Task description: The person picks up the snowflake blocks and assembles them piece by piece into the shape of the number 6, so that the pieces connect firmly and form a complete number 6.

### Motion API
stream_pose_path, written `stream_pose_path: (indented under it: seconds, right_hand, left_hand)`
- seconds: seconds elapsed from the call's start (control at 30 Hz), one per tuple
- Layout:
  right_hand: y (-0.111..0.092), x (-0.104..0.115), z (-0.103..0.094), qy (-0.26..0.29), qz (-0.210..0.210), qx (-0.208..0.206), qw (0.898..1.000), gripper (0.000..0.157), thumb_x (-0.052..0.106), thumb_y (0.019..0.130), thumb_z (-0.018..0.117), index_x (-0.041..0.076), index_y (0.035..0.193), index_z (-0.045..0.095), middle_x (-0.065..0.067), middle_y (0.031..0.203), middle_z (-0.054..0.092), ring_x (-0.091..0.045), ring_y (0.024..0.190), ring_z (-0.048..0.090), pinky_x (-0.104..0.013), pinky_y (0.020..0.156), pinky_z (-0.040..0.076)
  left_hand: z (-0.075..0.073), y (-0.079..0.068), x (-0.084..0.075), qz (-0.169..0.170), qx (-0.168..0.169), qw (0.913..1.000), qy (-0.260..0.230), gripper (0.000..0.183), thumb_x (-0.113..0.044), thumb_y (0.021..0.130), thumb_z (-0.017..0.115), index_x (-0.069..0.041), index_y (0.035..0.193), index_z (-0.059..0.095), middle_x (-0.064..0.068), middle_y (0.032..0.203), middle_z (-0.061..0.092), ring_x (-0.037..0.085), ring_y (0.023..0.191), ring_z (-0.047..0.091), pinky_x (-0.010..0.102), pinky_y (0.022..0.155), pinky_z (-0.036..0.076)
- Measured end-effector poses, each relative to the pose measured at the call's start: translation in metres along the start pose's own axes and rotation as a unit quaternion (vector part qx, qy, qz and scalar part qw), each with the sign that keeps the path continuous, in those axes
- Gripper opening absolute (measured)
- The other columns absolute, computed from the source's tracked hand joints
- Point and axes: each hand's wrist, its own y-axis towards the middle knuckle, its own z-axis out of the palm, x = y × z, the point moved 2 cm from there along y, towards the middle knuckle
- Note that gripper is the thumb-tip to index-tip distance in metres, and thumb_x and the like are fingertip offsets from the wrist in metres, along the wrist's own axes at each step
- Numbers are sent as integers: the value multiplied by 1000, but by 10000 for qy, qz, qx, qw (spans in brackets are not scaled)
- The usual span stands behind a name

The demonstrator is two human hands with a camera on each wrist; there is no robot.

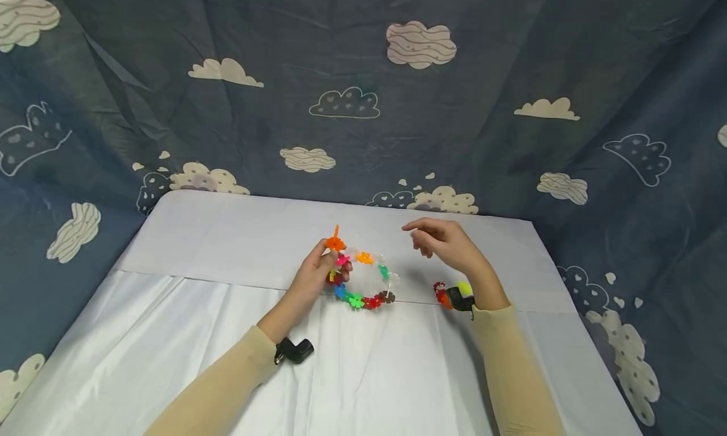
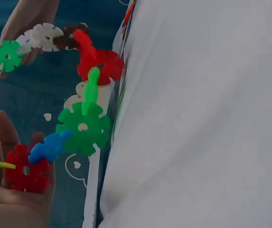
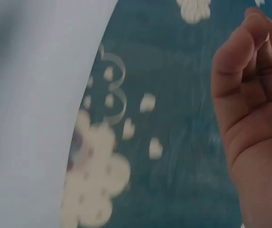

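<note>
My left hand [image 1: 312,276] holds a ring of linked plastic snowflake discs [image 1: 355,301] by its left side, above the white table. The ring has red, green, blue, orange, white and brown pieces, and an orange disc [image 1: 335,243] sticks up at its top left. In the left wrist view a red disc [image 2: 26,169] lies against the fingers, joined to a blue one [image 2: 50,146]. Apart from the ring, to its right, my right hand [image 1: 445,240] hovers with the index finger fairly straight and the others loosely bent. Nothing shows in it in the right wrist view.
A small group of red and orange snowflake discs [image 1: 440,293] lies on the table [image 1: 227,335] beside the right wrist, partly hidden by the black wrist camera [image 1: 460,298]. A yellow piece [image 1: 464,288] shows behind it. Dark cloud-print cloth [image 1: 352,45] hangs behind the table.
</note>
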Motion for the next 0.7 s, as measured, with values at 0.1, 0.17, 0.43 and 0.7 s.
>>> stream_pose_path:
  seconds: [0.1, 0.17, 0.43, 0.7]
  right_hand:
    - [-20, -12, -15, -225, 380, -328, 9985, 25, 26, 111, 59, 15, 128, 73, -13, 89, 68, -24, 70, 61, -28, 66, 54]
    - [-30, -19, -23, -349, 614, -490, 9963, 26, 29, 111, 58, 15, 128, 73, -15, 91, 67, -23, 71, 61, -27, 66, 55]
    - [-55, -35, -40, -642, 1216, -651, 9884, 30, 33, 110, 60, 14, 129, 72, -21, 96, 68, -26, 76, 62, -30, 68, 56]
    - [-68, -63, -22, -1277, 2561, 1296, 9494, 30, 29, 96, 77, 11, 120, 74, -8, 92, 65, -23, 79, 57, -30, 68, 47]
  left_hand:
    - [-4, 1, -2, 162, -90, 9996, 233, 34, -36, 113, 52, -11, 136, 50, 14, 111, 74, 14, 88, 71, 25, 90, 59]
    - [-6, 2, -2, 279, -78, 9990, 343, 32, -31, 113, 53, -8, 135, 49, 23, 115, 71, 15, 91, 72, 25, 90, 60]
    - [-11, 1, -10, 308, -303, 9989, 157, 23, -18, 113, 49, -5, 132, 51, 10, 96, 66, 30, 93, 67, 26, 82, 60]
    - [-8, 2, -12, 516, -114, 9985, -146, 43, -39, 117, 27, -6, 135, 48, 6, 93, 54, 19, 85, 54, 24, 81, 47]
